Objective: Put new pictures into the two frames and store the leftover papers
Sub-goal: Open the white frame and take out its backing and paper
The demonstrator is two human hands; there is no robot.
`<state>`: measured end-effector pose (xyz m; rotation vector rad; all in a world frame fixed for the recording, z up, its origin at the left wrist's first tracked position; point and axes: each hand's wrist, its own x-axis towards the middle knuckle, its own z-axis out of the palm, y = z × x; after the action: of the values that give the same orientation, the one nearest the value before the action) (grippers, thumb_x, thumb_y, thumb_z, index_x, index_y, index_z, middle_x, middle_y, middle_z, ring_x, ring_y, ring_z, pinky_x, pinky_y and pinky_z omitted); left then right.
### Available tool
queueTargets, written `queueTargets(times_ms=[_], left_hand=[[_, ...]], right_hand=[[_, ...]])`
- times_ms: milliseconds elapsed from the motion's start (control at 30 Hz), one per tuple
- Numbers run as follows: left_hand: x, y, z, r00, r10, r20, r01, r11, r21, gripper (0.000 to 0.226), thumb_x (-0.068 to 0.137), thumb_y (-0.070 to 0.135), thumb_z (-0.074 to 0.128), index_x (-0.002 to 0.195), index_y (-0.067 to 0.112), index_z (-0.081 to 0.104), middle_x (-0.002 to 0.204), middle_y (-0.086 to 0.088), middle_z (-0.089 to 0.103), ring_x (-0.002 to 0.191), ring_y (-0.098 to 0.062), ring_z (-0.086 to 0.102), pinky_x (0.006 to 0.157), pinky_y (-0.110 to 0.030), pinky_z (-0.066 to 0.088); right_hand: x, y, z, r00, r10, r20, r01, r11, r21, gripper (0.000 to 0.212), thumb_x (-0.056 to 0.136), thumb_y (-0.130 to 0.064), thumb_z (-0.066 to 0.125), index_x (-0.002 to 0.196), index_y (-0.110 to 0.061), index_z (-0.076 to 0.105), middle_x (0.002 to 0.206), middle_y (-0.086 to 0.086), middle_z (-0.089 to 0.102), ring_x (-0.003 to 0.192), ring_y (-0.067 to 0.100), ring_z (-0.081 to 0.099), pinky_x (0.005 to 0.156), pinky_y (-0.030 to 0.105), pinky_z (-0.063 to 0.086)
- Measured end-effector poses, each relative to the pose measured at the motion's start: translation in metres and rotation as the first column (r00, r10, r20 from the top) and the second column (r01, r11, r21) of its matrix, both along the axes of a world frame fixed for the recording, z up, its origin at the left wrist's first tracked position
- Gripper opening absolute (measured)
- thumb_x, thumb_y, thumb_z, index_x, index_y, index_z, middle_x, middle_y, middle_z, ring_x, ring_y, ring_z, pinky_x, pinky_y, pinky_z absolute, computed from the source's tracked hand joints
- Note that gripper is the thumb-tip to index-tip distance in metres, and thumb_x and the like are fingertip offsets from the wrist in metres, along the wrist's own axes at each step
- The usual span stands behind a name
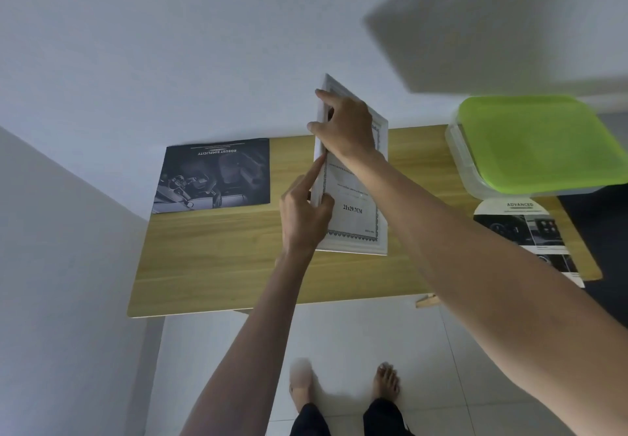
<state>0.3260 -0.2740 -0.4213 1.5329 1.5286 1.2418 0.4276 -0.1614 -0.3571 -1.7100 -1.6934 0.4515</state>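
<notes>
White moulding marks the frame (353, 177), which is held tilted above the middle of the wooden table (217, 259), its lower edge close to the tabletop and its upper corner raised against the wall (170, 45). A bordered sheet printed "21x29.7CM" is seen in its front.

The frame's left edge is gripped by both hands. The right hand (346, 126) is laid over the upper part, its fingers (323, 94) curled round the left rail and closed on it. The left hand (306, 215) is set lower on the same rail: its forefinger (314, 174) is stretched straight up along the edge, while the thumb is pressed on the frame's front and the other fingers are folded behind, so the rail is pinched.

A dark poster (214, 175) is laid flat on the table to the left of the frame, well apart from it. To the right of the frame a clear box with a green lid (533, 143) is placed at the table's far corner, and a brochure (530, 232) headed "ADVANCED" is laid just in front of it, overhanging the table's right edge.
</notes>
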Motion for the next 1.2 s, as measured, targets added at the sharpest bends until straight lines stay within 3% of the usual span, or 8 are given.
queueTargets(times_ms=[267, 433, 500, 567, 700, 800, 967, 1200], left_hand=[[0.014, 0.005, 0.024, 0.986, -0.129, 0.103, 0.122, 0.99, 0.07, 0.064, 0.086, 0.012, 0.073, 0.144, 0.029, 0.054, 0.105, 0.006, 0.069, 0.076, -0.011, 0.066, 0.062, -0.034, 0.06], [0.004, 0.03, 0.039, 0.951, -0.15, 0.272, 0.145, 0.989, 0.039, 0.065, 0.088, 0.044, 0.072, 0.147, 0.03, 0.049, 0.107, -0.003, 0.071, 0.093, -0.016, 0.074, 0.074, -0.028, 0.061], [-0.01, 0.048, 0.035, 0.971, -0.079, 0.227, 0.084, 0.996, -0.012, 0.067, 0.083, 0.054, 0.071, 0.145, 0.039, 0.05, 0.129, 0.001, 0.065, 0.119, -0.008, 0.062, 0.09, -0.014, 0.048], [-0.028, 0.065, 0.03, 0.968, -0.054, 0.245, 0.083, 0.991, -0.108, 0.067, 0.081, 0.054, 0.075, 0.143, 0.045, 0.05, 0.147, 0.006, 0.053, 0.135, -0.004, 0.047, 0.103, -0.019, 0.037], [-0.052, 0.082, 0.022, 0.803, -0.045, 0.594, 0.247, 0.933, -0.264, 0.063, 0.081, 0.021, 0.081, 0.14, 0.03, 0.058, 0.126, -0.007, 0.069, 0.114, -0.016, 0.065, 0.097, -0.03, 0.052], [-0.053, 0.079, 0.016, 0.759, -0.003, 0.651, 0.264, 0.916, -0.303, 0.06, 0.081, 0.001, 0.076, 0.136, 0.02, 0.062, 0.11, -0.011, 0.074, 0.089, -0.021, 0.071, 0.082, -0.033, 0.059], [-0.048, 0.068, -0.006, 0.697, 0.114, 0.708, 0.175, 0.93, -0.322, 0.063, 0.081, -0.006, 0.074, 0.138, 0.016, 0.06, 0.116, -0.009, 0.07, 0.095, -0.02, 0.069, 0.086, -0.033, 0.059], [-0.051, 0.033, -0.055, 0.792, 0.236, 0.563, 0.042, 0.899, -0.437, 0.067, 0.082, -0.005, 0.074, 0.142, 0.016, 0.055, 0.094, 0.0, 0.074, 0.078, -0.01, 0.072, 0.073, -0.025, 0.059]], right_hand=[[0.022, -0.007, 0.038, 0.993, -0.119, -0.005, 0.119, 0.987, 0.106, 0.064, 0.08, -0.017, 0.071, 0.143, -0.021, 0.058, 0.129, 0.004, 0.068, 0.112, 0.021, 0.065, 0.096, 0.032, 0.055], [0.061, -0.008, 0.067, 0.967, -0.108, -0.229, 0.123, 0.991, 0.055, 0.065, 0.073, -0.012, 0.061, 0.136, -0.03, 0.064, 0.07, -0.01, 0.061, 0.064, 0.005, 0.054, 0.07, 0.021, 0.05], [0.08, -0.012, 0.071, 0.916, -0.06, -0.396, 0.08, 0.996, 0.035, 0.065, 0.073, -0.009, 0.061, 0.133, -0.033, 0.065, 0.074, -0.004, 0.066, 0.063, 0.007, 0.058, 0.066, 0.025, 0.057], [0.095, -0.016, 0.072, 0.808, -0.023, -0.589, 0.023, 1.0, -0.008, 0.066, 0.074, -0.004, 0.062, 0.133, -0.034, 0.066, 0.088, 0.002, 0.072, 0.07, 0.017, 0.066, 0.065, 0.034, 0.061], [0.109, -0.02, 0.063, 0.638, -0.029, -0.769, -0.065, 0.994, -0.092, 0.063, 0.079, 0.003, 0.06, 0.129, -0.033, 0.067, 0.096, 0.004, 0.073, 0.072, 0.019, 0.064, 0.065, 0.032, 0.057], [0.115, -0.023, 0.044, 0.613, -0.076, -0.787, -0.055, 0.989, -0.139, 0.062, 0.078, 0.001, 0.063, 0.128, -0.035, 0.068, 0.094, 0.005, 0.073, 0.077, 0.02, 0.065, 0.071, 0.037, 0.057], [0.115, -0.034, -0.003, 0.713, -0.158, -0.683, -0.006, 0.973, -0.231, 0.066, 0.08, -0.008, 0.069, 0.139, -0.035, 0.059, 0.073, 0.009, 0.052, 0.06, 0.019, 0.04, 0.053, 0.028, 0.036], [0.091, -0.066, -0.084, 0.871, -0.254, -0.421, 0.073, 0.914, -0.4, 0.08, 0.08, -0.013, 0.076, 0.149, -0.04, 0.046, 0.085, -0.005, 0.072, 0.07, 0.012, 0.066, 0.06, 0.02, 0.048]])
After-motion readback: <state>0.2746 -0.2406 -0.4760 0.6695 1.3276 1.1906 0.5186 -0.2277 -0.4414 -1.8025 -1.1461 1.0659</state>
